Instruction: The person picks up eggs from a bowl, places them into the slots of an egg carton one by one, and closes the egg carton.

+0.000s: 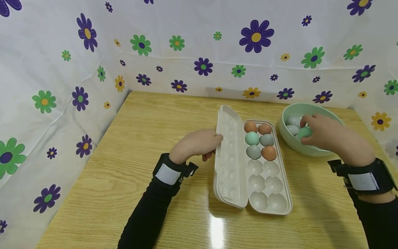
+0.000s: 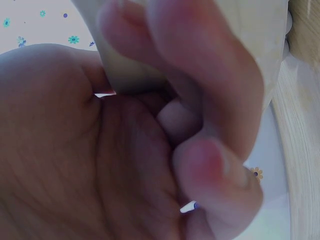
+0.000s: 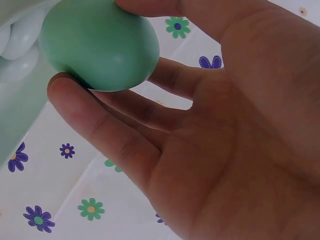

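Observation:
My right hand [image 1: 329,136] pinches a green egg [image 3: 100,45] between thumb and fingers, over the near side of a pale green bowl [image 1: 287,141]. Pale eggs [image 1: 292,121] lie inside that bowl, partly hidden by the hand. At the table's middle, my left hand [image 1: 199,141] grips the outer edge of the raised lid [image 1: 231,166] of an egg carton, thumb on the inner side and fingers curled behind. Brown, green and grey eggs [image 1: 252,138] fill the far cups of the carton base [image 1: 287,193], while its near cups hold none.
The carton and bowl stand close together on a wooden table [image 1: 149,117], the bowl at the back right. A white cloth [image 1: 186,20] printed with flowers hangs behind the table and along its sides. Dark wrist bands [image 1: 169,173] sit on both forearms.

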{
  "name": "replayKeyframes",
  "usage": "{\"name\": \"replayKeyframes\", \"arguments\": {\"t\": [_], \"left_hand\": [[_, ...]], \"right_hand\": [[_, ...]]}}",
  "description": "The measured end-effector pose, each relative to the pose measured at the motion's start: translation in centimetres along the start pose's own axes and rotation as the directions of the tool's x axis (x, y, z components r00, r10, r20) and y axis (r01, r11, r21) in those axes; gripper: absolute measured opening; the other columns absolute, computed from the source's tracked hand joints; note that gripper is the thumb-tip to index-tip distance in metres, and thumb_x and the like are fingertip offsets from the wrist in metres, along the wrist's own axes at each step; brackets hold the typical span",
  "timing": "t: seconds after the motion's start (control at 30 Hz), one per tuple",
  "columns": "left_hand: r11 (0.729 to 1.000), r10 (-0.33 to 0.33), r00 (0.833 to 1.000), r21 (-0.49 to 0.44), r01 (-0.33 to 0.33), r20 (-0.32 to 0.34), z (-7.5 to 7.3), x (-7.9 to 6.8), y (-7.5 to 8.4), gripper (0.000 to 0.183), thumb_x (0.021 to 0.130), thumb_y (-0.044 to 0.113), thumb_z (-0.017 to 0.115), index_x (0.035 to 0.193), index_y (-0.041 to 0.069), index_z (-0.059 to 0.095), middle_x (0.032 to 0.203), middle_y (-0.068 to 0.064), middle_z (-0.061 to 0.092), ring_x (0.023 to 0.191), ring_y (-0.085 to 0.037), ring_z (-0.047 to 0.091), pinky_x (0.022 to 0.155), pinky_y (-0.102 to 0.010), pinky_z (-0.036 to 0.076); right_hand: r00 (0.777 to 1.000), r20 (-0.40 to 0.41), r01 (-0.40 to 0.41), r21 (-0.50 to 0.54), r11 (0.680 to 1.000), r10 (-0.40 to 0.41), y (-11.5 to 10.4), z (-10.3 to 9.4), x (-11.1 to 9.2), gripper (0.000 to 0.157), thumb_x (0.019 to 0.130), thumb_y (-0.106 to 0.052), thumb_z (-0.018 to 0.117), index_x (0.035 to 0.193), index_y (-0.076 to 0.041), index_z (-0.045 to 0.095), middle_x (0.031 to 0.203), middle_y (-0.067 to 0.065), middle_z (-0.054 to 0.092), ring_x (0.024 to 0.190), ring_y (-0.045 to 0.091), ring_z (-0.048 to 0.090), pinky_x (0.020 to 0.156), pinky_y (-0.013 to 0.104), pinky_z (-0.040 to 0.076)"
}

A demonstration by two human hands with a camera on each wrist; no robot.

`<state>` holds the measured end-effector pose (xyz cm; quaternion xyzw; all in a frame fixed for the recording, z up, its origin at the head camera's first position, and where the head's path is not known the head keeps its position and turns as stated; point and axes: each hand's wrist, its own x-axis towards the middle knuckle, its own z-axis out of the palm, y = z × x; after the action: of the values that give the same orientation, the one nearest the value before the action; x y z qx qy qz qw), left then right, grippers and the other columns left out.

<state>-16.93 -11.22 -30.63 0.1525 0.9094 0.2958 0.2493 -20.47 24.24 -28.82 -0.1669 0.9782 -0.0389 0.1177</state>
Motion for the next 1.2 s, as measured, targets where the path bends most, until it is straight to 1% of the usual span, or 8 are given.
{"name": "replayKeyframes", "arguments": {"t": [0.2,0.43,0.73,0.83,0.97,1.07,1.2], "left_hand": [[1.0,0.002,1.0,0.003,-0.002,-0.001,0.0,-0.1,0.0,0.039,0.103,0.025,0.032,0.079,0.01,0.059,0.058,0.0,0.055,0.054,-0.022,0.06,0.059,-0.028,0.042],[1.0,0.001,1.0,0.006,-0.001,-0.003,0.0,-0.1,-0.1,0.038,0.104,0.025,0.032,0.078,0.012,0.057,0.058,0.0,0.054,0.053,-0.02,0.059,0.059,-0.028,0.042],[1.0,-0.01,1.0,0.008,0.01,0.0,-0.1,-0.2,0.0,0.04,0.104,0.026,0.031,0.077,0.012,0.058,0.058,0.001,0.055,0.051,-0.016,0.057,0.06,-0.028,0.044],[1.0,-0.008,1.0,0.008,0.008,-0.001,-0.1,-0.2,0.0,0.04,0.104,0.026,0.031,0.078,0.011,0.058,0.058,0.001,0.055,0.053,-0.018,0.058,0.06,-0.028,0.044],[1.0,-0.004,1.0,0.003,0.004,-0.002,-0.1,-0.2,0.1,0.041,0.104,0.026,0.032,0.081,0.008,0.061,0.058,0.001,0.055,0.054,-0.02,0.059,0.06,-0.028,0.043],[1.0,-0.005,1.0,0.001,0.005,0.003,-0.1,-0.2,0.1,0.042,0.104,0.026,0.032,0.084,0.006,0.062,0.058,0.0,0.055,0.052,-0.017,0.058,0.06,-0.028,0.044],[1.0,-0.003,1.0,0.003,0.003,0.004,-0.1,-0.1,0.0,0.042,0.105,0.026,0.031,0.082,0.008,0.06,0.059,0.0,0.055,0.052,-0.016,0.057,0.06,-0.028,0.044]], "right_hand": [[1.0,-0.012,0.013,-0.007,1.0,-0.013,-0.4,0.2,-0.6,0.041,0.084,-0.018,0.071,0.116,0.004,0.057,0.107,0.028,0.059,0.086,0.033,0.055,0.08,0.053,0.049],[1.0,-0.01,0.01,0.015,1.0,-0.01,-0.8,0.6,-1.0,0.039,0.084,-0.018,0.071,0.116,0.001,0.057,0.106,0.025,0.058,0.083,0.031,0.053,0.076,0.047,0.049],[1.0,-0.015,0.004,0.015,1.0,-0.004,-1.7,0.7,-1.5,0.039,0.085,-0.018,0.072,0.117,0.0,0.058,0.11,0.027,0.058,0.083,0.032,0.055,0.076,0.05,0.051],[1.0,-0.017,0.001,0.022,1.0,0.0,-2.0,0.9,-1.6,0.039,0.086,-0.019,0.071,0.118,-0.001,0.058,0.112,0.028,0.058,0.084,0.033,0.055,0.077,0.051,0.052],[0.999,-0.025,0.022,0.032,0.999,-0.021,-2.3,1.1,-1.9,0.038,0.088,-0.021,0.071,0.118,-0.001,0.058,0.111,0.026,0.059,0.085,0.032,0.056,0.079,0.052,0.05],[0.999,-0.029,0.042,0.044,0.998,-0.041,-2.7,1.3,-2.0,0.038,0.088,-0.02,0.071,0.118,-0.001,0.058,0.109,0.024,0.059,0.085,0.031,0.056,0.08,0.052,0.05],[0.998,-0.043,0.057,0.054,0.997,-0.055,-3.5,1.7,-2.2,0.037,0.088,-0.021,0.07,0.118,-0.002,0.06,0.109,0.022,0.06,0.086,0.03,0.057,0.08,0.051,0.051]]}}
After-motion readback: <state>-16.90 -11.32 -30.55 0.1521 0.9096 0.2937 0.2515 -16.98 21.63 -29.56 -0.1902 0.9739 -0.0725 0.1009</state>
